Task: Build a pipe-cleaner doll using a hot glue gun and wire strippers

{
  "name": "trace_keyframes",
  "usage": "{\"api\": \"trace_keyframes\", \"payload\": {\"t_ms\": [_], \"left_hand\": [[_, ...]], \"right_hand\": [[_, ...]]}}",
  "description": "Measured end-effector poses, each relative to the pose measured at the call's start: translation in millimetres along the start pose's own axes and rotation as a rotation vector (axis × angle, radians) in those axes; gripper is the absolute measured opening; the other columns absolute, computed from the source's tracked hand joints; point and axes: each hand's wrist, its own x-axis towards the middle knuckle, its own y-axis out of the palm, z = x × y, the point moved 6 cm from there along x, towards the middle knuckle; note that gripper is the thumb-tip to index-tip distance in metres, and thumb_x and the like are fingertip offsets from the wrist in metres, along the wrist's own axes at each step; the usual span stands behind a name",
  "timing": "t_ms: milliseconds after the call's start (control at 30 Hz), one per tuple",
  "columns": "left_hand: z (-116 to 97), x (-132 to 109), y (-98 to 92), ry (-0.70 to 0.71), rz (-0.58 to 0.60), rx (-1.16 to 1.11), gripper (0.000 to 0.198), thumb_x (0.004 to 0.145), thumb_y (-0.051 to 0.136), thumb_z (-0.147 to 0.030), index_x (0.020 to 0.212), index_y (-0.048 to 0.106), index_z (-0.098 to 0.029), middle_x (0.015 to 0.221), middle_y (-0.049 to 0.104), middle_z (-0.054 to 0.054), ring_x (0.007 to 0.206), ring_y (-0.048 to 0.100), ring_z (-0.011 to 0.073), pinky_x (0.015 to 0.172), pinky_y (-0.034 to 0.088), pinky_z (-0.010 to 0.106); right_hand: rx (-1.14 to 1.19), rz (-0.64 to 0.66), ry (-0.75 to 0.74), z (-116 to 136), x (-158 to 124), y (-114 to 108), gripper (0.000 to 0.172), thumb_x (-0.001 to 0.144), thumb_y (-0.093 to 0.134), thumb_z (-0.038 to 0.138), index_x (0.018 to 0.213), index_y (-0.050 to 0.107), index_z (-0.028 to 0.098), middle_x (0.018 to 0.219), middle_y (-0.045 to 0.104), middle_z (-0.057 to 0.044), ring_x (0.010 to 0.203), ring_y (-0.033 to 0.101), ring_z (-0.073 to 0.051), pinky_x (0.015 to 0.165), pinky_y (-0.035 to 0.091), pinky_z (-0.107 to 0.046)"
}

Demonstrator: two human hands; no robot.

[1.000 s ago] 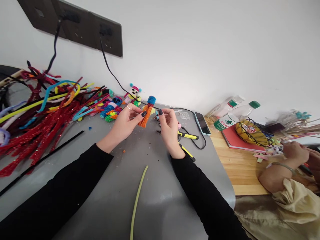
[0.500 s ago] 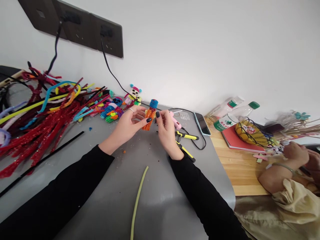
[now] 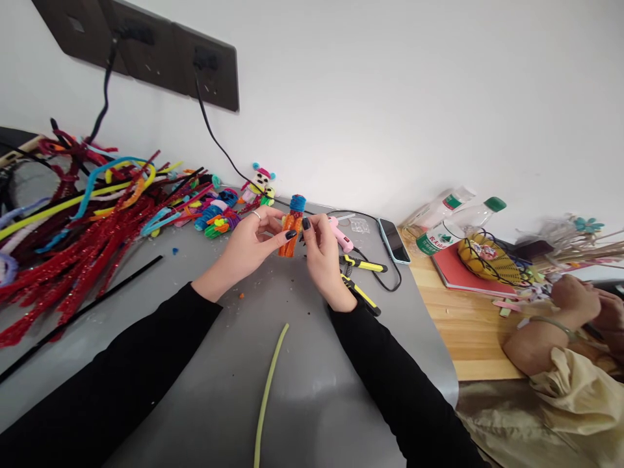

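Between my hands stands an orange pipe-cleaner figure [image 3: 291,235] with a blue top and a dark red band. My left hand [image 3: 256,240] grips its left side, thumb across the front, a ring on one finger. My right hand [image 3: 322,257] pinches the figure's right edge with thumb and fingers; the fingertips are partly hidden. Just behind the right hand lies a pink glue gun [image 3: 341,235], mostly covered. Yellow-and-black pliers [image 3: 364,264] rest beside my right wrist. A pale green pipe cleaner [image 3: 269,396] lies on the grey mat in front of me.
A heap of red and coloured pipe cleaners [image 3: 97,221] spreads at left, a black one [image 3: 112,292] beside it. Small pipe-cleaner dolls [image 3: 258,185] sit by the wall. Further right are a phone [image 3: 394,240], bottles [image 3: 441,235], a yellow basket [image 3: 490,257] and another person's hands [image 3: 578,305].
The figure appears slightly lower and more upright between my fingers. Both hands keep nearly the same grip and position; the view has shifted a little.
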Motion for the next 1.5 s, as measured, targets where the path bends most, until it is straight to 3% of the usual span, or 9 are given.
{"api": "trace_keyframes", "payload": {"t_ms": [133, 267, 467, 567, 733, 1200, 1500], "left_hand": [[1.5, 1.1, -2.5, -0.006, -0.033, -0.035, 0.042, 0.08, 0.08, -0.05, 0.104, 0.062, -0.022, 0.089, 0.073, 0.004, 0.088, 0.073, 0.0233, 0.08, 0.062, 0.037], [2.6, 2.0, -6.7, 0.007, -0.099, -0.055, 0.043, 0.077, 0.081, -0.05, 0.104, 0.061, -0.022, 0.091, 0.074, 0.005, 0.09, 0.073, 0.0233, 0.08, 0.062, 0.036], [3.4, 1.5, -8.4, -0.007, -0.116, -0.088, 0.045, 0.076, 0.083, -0.047, 0.104, 0.059, -0.022, 0.095, 0.075, 0.006, 0.092, 0.075, 0.0233, 0.082, 0.063, 0.036], [1.7, 0.8, -8.1, -0.014, -0.108, -0.091, 0.041, 0.081, 0.079, -0.053, 0.101, 0.06, -0.022, 0.099, 0.077, 0.008, 0.093, 0.075, 0.0246, 0.083, 0.064, 0.038], [-1.0, -0.5, -9.6, -0.042, -0.137, -0.09, 0.039, 0.089, 0.068, -0.057, 0.1, 0.066, -0.019, 0.099, 0.079, 0.009, 0.088, 0.077, 0.0261, 0.085, 0.065, 0.04], [-4.9, -5.5, -17.7, -0.006, -0.243, 0.154, 0.019, 0.082, 0.068, -0.034, 0.093, 0.073, -0.019, 0.091, 0.083, 0.007, 0.082, 0.079, 0.0254, 0.083, 0.066, 0.036], [-2.3, -4.8, -17.3, -0.02, -0.245, 0.119, 0.019, 0.082, 0.069, -0.036, 0.09, 0.073, -0.02, 0.088, 0.082, 0.007, 0.079, 0.079, 0.0254, 0.081, 0.066, 0.037]], "right_hand": [[-0.022, -0.027, 0.003, 3.0, -1.1, -3.2, 0.034, 0.108, 0.043, 0.054, 0.093, 0.051, 0.025, 0.082, 0.052, 0.001, 0.077, 0.048, -0.016, 0.075, 0.043, -0.032], [0.029, -0.046, 0.058, 0.5, -1.7, -3.9, 0.038, 0.104, 0.048, 0.061, 0.108, 0.055, 0.024, 0.098, 0.062, -0.004, 0.087, 0.057, -0.017, 0.08, 0.049, -0.033], [0.19, 0.132, 0.188, -14.1, -3.3, 13.9, 0.044, 0.088, 0.072, 0.062, 0.107, 0.06, 0.023, 0.099, 0.07, -0.003, 0.086, 0.067, -0.016, 0.079, 0.055, -0.031], [0.299, 0.147, 0.235, -20.8, -2.1, 16.5, 0.047, 0.081, 0.078, 0.061, 0.103, 0.061, 0.023, 0.099, 0.072, -0.002, 0.082, 0.069, -0.015, 0.076, 0.059, -0.031], [0.337, 0.147, 0.282, -24.8, 0.1, 14.9, 0.047, 0.076, 0.083, 0.06, 0.098, 0.065, 0.022, 0.094, 0.074, -0.002, 0.08, 0.07, -0.016, 0.077, 0.062, -0.032], [0.228, 0.073, 0.295, -20.2, -4.5, 11.8, 0.037, 0.08, 0.08, 0.053, 0.089, 0.065, 0.021, 0.083, 0.074, -0.001, 0.071, 0.068, -0.015, 0.07, 0.057, -0.03], [0.26, 0.07, 0.322, -21.5, -3.7, 12.9, 0.045, 0.078, 0.08, 0.063, 0.084, 0.064, 0.021, 0.077, 0.073, -0.001, 0.067, 0.066, -0.015, 0.065, 0.057, -0.03]]}}
